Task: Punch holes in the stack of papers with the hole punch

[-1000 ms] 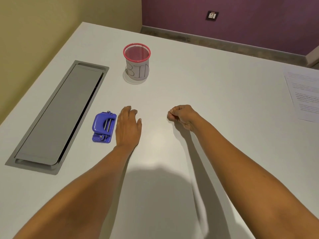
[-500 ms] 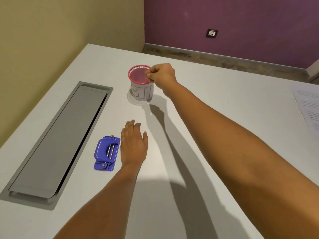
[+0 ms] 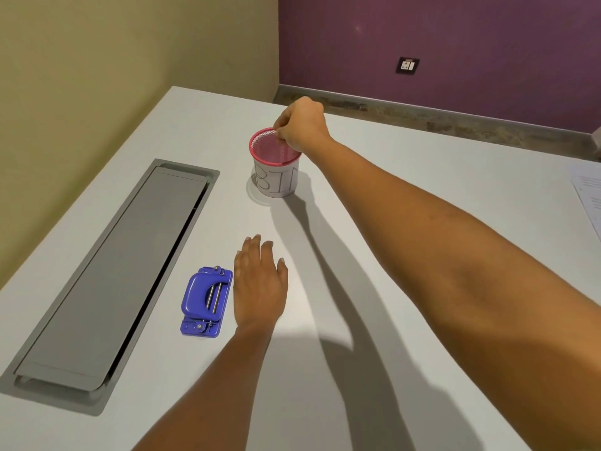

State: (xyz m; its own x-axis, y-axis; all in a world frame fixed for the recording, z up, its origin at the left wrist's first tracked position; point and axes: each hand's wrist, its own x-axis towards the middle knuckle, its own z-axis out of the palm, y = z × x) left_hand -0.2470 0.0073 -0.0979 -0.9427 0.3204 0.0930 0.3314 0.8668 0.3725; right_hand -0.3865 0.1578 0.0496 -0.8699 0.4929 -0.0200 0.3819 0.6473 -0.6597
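A big white counter fills most of the view, with a yellow wall on the left and a purple wall at the back. A small socket sits on the purple wall. A long grey flap is set flat into the counter on the left side. The right arm reaches far across the counter to a small white bin with a pink mesh rim and the letters BIN drawn on its side. The right hand is over the far edge of the bin's rim, with the fingers curled and pinched together; they are too small to tell if they hold something. The left hand lies flat on the counter with its fingers spread out and nothing in it. Just beside it, on its left, sits the blue hole punch, resting on the counter between the hand and the grey flap, close to the hand but I cannot tell if they touch. The papers lie at the far right edge of the view, well apart from the hole punch and both hands, and only a corner of them shows
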